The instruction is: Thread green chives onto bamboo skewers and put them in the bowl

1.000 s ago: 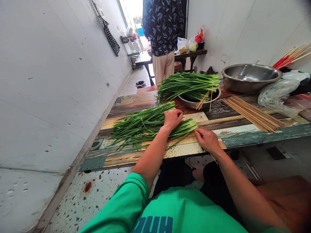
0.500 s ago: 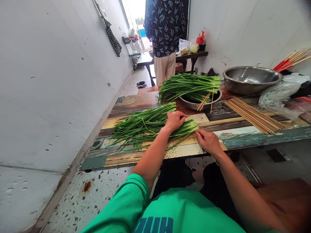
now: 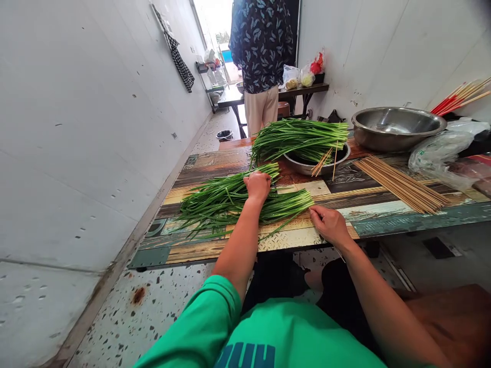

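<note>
Two bunches of long garlic chives lie on the table, their pale cut ends to the right. My left hand is closed over the far bunch, near its cut ends; its fingertips are partly hidden. At the cut ends of the near bunch, my right hand pinches a thin bamboo skewer, whose lower part sticks out below the palm. Behind them, a big heap of garlic chives rests on a steel bowl, with several skewers poking out at the front.
A row of bamboo skewers lies on the right of the wood-patterned table. Beyond it stand a large steel basin and a crumpled plastic bag. Red-ended sticks lean behind. A person stands at the back table.
My left hand has moved left, away from the near bunch's cut ends and onto the far bunch. My right hand stays in place with the skewer.
</note>
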`<state>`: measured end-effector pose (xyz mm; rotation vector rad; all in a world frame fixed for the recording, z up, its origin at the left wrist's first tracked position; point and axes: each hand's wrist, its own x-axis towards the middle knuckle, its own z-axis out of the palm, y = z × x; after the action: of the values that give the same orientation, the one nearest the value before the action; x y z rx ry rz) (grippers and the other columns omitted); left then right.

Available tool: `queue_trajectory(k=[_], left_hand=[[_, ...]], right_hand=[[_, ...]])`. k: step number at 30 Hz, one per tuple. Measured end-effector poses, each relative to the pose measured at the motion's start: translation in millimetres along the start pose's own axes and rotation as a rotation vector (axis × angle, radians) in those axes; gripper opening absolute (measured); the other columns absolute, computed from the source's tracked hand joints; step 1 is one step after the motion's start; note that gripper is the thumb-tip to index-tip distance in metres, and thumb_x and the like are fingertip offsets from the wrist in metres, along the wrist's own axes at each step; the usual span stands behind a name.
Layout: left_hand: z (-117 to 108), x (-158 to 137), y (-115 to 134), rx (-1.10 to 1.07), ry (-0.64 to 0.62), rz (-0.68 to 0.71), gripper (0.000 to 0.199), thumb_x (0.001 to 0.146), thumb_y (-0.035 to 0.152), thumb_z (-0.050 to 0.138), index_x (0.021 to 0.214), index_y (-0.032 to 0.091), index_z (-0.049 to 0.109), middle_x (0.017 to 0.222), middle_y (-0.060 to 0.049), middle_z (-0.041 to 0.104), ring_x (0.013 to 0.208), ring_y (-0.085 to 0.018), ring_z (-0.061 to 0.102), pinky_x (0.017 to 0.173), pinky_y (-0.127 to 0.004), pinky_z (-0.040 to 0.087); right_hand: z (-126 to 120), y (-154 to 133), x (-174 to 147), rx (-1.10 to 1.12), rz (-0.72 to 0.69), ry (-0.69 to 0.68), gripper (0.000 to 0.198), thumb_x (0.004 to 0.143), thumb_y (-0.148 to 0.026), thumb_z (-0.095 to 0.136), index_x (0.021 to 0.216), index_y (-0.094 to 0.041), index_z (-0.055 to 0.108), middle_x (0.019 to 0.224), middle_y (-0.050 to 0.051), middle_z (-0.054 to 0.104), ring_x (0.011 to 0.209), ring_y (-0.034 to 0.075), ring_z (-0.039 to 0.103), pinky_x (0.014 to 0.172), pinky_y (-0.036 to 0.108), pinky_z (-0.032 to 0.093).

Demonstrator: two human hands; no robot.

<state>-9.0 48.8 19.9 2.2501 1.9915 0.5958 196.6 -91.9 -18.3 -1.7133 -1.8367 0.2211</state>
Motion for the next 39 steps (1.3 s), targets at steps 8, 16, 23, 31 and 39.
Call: queue_trajectory(k=[8,16,23,31,39], left_hand=[[10,-1,-1,0.084,-0.053,0.012,0.024,0.083,0.025,0.056,0.100,0.027,0.074,0.109,-0.011,0.063,0.111,-0.028,0.048,0.090,-0.042,0.033],[13,0,1,0.065,-0.069,0.023,0.028,0.088,0.021,0.049,0.099,0.026,0.074,0.105,-0.008,0.064,0.109,-0.025,0.049,0.090,-0.041,0.031],[11,-2,3,0.143,-0.130,0.022,0.034,0.090,0.019,0.043,0.109,0.029,0.070,0.104,-0.011,0.063,0.106,-0.028,0.051,0.089,-0.044,0.031],[14,-2,5,0.163,-0.111,0.032,0.035,0.090,0.014,0.041,0.106,0.025,0.070,0.102,-0.012,0.064,0.104,-0.027,0.053,0.087,-0.042,0.035],[15,-1,3,0.135,-0.095,0.067,0.027,0.091,0.024,0.048,0.103,0.027,0.072,0.109,-0.011,0.061,0.112,-0.028,0.048,0.092,-0.042,0.037]], right_hand=[[-1,0,0,0.007,0.014,-0.018,0.035,0.088,-0.037,0.039,0.085,-0.021,0.070,0.067,0.003,0.067,0.059,0.016,0.056,0.057,0.026,0.030],[0,0,0,0.021,0.014,-0.015,0.035,0.088,-0.037,0.039,0.083,-0.021,0.069,0.069,0.004,0.068,0.060,0.015,0.056,0.057,0.026,0.030],[1,2,0,-0.002,0.004,-0.009,0.035,0.088,-0.036,0.039,0.086,-0.021,0.071,0.072,0.004,0.070,0.062,0.016,0.058,0.058,0.026,0.031],[3,3,1,0.004,0.007,0.003,0.034,0.087,-0.036,0.040,0.088,-0.021,0.072,0.075,0.005,0.071,0.064,0.016,0.060,0.058,0.026,0.032],[0,1,0,0.006,0.015,-0.021,0.035,0.087,-0.037,0.039,0.087,-0.021,0.071,0.075,0.005,0.071,0.064,0.017,0.060,0.059,0.027,0.033]])
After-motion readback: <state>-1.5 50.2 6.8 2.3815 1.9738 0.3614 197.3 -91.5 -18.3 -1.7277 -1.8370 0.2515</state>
